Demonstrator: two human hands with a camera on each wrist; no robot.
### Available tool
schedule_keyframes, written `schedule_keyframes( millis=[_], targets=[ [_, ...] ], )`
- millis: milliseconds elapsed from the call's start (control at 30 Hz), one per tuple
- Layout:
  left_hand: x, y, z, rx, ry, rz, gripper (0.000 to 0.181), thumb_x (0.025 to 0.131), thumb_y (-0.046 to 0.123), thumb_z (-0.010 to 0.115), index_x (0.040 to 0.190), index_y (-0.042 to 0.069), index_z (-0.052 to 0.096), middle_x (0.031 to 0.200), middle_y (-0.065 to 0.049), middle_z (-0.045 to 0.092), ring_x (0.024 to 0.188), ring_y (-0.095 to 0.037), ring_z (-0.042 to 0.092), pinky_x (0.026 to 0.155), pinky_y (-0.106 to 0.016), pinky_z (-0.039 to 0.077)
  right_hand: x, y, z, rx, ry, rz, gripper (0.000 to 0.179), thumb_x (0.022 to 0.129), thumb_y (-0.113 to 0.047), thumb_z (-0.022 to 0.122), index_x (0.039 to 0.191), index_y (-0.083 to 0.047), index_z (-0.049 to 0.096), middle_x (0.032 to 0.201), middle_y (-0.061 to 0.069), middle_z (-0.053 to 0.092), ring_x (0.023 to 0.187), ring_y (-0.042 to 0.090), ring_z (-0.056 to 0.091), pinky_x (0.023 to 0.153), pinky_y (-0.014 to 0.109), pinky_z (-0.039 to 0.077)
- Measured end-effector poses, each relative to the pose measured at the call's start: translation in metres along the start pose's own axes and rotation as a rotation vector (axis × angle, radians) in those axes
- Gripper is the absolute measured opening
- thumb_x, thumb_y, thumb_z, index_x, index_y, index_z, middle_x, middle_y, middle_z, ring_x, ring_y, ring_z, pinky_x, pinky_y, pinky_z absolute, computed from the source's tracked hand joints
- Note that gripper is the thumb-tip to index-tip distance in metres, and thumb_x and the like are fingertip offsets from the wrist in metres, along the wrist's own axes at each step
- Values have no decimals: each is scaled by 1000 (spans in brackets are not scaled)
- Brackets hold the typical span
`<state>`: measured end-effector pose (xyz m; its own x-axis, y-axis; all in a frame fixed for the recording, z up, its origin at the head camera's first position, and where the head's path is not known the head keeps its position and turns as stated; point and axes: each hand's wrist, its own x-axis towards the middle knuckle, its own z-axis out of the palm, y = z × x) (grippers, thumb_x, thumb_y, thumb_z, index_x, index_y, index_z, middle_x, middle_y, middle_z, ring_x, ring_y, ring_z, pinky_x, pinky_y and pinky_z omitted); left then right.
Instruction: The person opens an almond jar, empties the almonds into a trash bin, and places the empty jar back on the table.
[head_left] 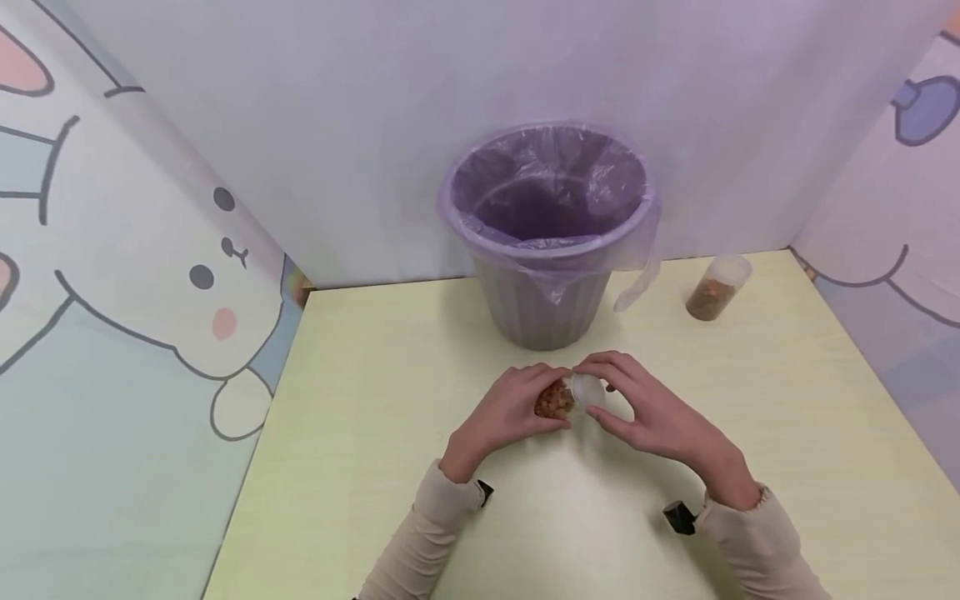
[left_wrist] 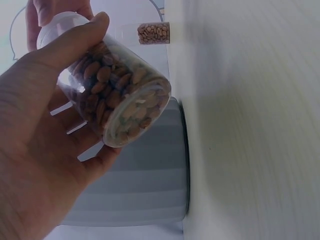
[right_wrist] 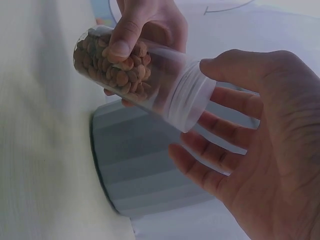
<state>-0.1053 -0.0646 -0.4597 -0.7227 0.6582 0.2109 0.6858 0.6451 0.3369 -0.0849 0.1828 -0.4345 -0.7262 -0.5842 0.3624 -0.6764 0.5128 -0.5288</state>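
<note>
A clear jar [right_wrist: 117, 65] partly filled with almonds is tilted above the table between both hands. My left hand [head_left: 502, 410] grips it round the body, thumb on one side and fingers on the other. At the other end sits a translucent white screw lid [right_wrist: 192, 100], still on the jar's mouth. My right hand [head_left: 660, 417] holds this lid by its edge between thumb and curved fingertips. In the left wrist view, the jar's round base [left_wrist: 137, 117] faces the camera, and the left hand partly hides the lid end.
A grey bin [head_left: 543, 308] lined with a thin purple-tinted bag [head_left: 555, 246] stands at the back of the pale table [head_left: 360, 467]. To its right is a second clear jar [head_left: 712, 292] with almonds in its lower part. Printed cloth walls enclose the table.
</note>
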Motion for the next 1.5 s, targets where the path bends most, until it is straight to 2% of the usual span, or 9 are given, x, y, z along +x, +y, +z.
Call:
schedule_keyframes(
  millis=[167, 467, 567, 667, 767, 933, 1100, 1233, 1500],
  targets=[
    [-1, 0, 2, -2, -15, -4, 69, 79, 53, 77, 137, 23, 54, 115, 9, 66, 98, -5, 61, 86, -29, 51, -3, 0, 1, -12, -15, -6, 50, 88, -20, 72, 135, -18, 55, 137, -7, 50, 129, 10, 45, 108, 13, 29],
    [-1, -2, 3, 0, -13, -6, 69, 79, 53, 77, 137, 23, 54, 116, 8, 66, 99, -6, 61, 87, -30, 52, -3, 0, -1, 5, -52, -4, 53, 88, -14, 71, 138, -19, 52, 142, -1, 47, 133, 14, 42, 110, 10, 25],
    [-1, -3, 4, -4, -22, -7, 70, 80, 53, 77, 137, 21, 54, 117, 8, 66, 100, -6, 61, 88, -30, 51, -4, 0, -1, 14, -64, 24, 57, 89, -18, 72, 140, -19, 49, 143, -1, 46, 133, 13, 42, 109, 12, 29],
    [-1, -3, 4, -3, -26, -8, 69, 79, 53, 77, 136, 21, 55, 116, 8, 66, 100, -6, 61, 87, -30, 51, -5, 0, -1, 15, -79, 79, 59, 91, -30, 71, 143, -21, 46, 144, -4, 44, 127, 9, 47, 103, 21, 42],
    [-1, -2, 5, -6, -32, -10, 68, 79, 53, 78, 136, 22, 55, 114, 9, 66, 98, -6, 61, 86, -30, 51, -6, -2, -2, 21, -96, 152, 59, 93, -39, 67, 145, -27, 42, 142, -8, 44, 111, 5, 54, 89, 28, 51],
    [-3, -2, 5, -28, -51, -14, 68, 79, 52, 78, 136, 24, 54, 113, 9, 65, 96, -6, 60, 86, -29, 51, -7, -3, 0, 44, -111, 220, 55, 94, -45, 63, 143, -36, 41, 128, -15, 49, 95, 5, 54, 73, 26, 51],
    [-7, -4, 7, -32, -75, -34, 69, 79, 53, 77, 137, 24, 54, 115, 9, 65, 98, -5, 60, 88, -29, 50, -6, -1, 2, 50, -99, 182, 49, 94, -40, 65, 138, -29, 48, 127, -14, 51, 94, 3, 57, 76, 27, 53],
    [-6, -5, 7, -25, -82, -42, 70, 79, 53, 77, 138, 24, 53, 116, 9, 65, 100, -5, 60, 88, -30, 50, -4, 1, 2, 56, -99, 131, 47, 94, -34, 67, 137, -23, 51, 130, -10, 51, 102, 3, 58, 83, 27, 54],
    [0, -6, 9, -5, -74, -2, 70, 79, 55, 76, 138, 23, 53, 113, 10, 65, 96, -5, 60, 85, -28, 51, -7, 3, 1, 62, -88, 81, 51, 92, -21, 70, 138, -21, 49, 137, -8, 49, 120, 7, 51, 88, 29, 53]
  ],
)
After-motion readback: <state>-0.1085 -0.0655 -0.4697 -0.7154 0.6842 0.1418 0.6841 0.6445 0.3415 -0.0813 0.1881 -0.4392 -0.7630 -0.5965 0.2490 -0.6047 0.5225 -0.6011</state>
